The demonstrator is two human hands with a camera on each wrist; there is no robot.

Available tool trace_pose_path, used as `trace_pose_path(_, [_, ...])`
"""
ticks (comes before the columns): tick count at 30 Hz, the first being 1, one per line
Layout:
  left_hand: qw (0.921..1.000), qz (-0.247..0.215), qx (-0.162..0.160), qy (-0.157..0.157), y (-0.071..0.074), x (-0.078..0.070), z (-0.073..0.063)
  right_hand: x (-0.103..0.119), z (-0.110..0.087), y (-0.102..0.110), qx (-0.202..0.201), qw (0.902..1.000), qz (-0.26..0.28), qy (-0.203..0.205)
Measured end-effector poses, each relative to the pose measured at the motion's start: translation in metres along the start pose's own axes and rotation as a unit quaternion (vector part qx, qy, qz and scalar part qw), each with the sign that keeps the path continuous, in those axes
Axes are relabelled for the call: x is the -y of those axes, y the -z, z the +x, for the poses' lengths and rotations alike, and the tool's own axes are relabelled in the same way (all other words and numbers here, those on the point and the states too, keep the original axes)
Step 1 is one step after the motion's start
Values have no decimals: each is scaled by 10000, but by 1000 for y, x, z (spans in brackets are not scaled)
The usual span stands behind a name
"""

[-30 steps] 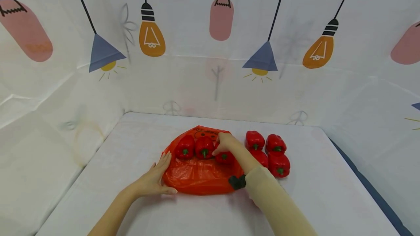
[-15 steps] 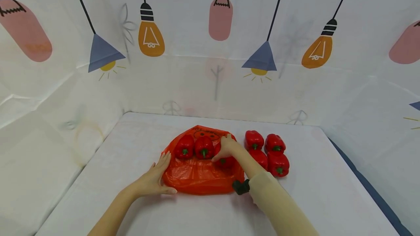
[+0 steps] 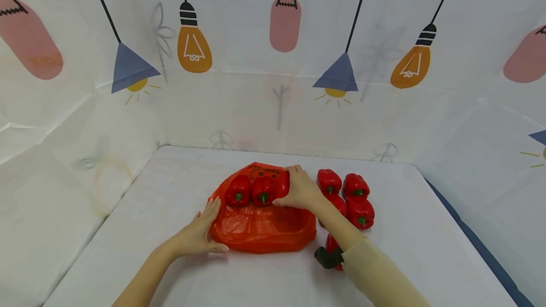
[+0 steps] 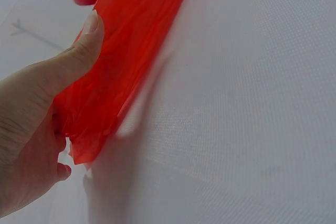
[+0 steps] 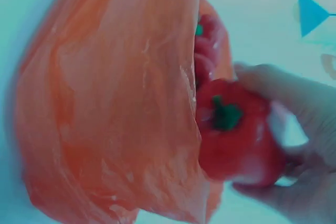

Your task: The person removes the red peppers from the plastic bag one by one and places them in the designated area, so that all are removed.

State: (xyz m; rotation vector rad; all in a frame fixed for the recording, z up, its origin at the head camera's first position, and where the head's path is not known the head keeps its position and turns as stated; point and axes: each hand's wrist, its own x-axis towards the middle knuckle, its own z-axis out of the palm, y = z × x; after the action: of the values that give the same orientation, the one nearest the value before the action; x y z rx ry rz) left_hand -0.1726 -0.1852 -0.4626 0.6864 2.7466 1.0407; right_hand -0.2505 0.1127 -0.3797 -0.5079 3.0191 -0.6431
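1. Right grip (image 3: 301,188) curls round a red pepper (image 5: 239,148) at the mouth of the orange bag (image 3: 264,231); left grip (image 3: 197,234) spreads wide against the bag's side.
2. On the counter (image 3: 247,278), bracing the bag should keep plastic from snagging the pepper.
3. One loose pepper (image 3: 332,242) sits partly hidden behind the dark wrist fitting (image 3: 327,258).
4. The held pepper's green stem (image 5: 226,117) hides from the head view.

Plastic bag (image 3: 261,232) lies on the counter (image 3: 426,259) before you, your left hand (image 3: 198,235) at its left edge. Two bell peppers (image 3: 238,191) sit side by side in its mouth; immediately right of them, your right hand (image 3: 302,189) holds a third pepper (image 5: 239,148). Further right are four peppers (image 3: 361,211), and one more (image 3: 331,244) lies nearer you, partly hidden by your right forearm (image 3: 339,226).
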Motion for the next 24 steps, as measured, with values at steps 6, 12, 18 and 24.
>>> trace_pose_path(6, [10000,23,2,14,1,-1,0,8,-24,18,-990,9878,967,721])
trace_pose_path(12, [10000,79,-8,8,1,0,1,12,-38,35,-1794,9581,1294,1821])
trace_pose_path(18, [10000,54,15,-1,0,-1,1,9,-45,45,-2122,9357,1451,2416])
trace_pose_path(24, [10000,76,48,38,0,-1,0,5,-49,49,-2137,9207,1725,2771])
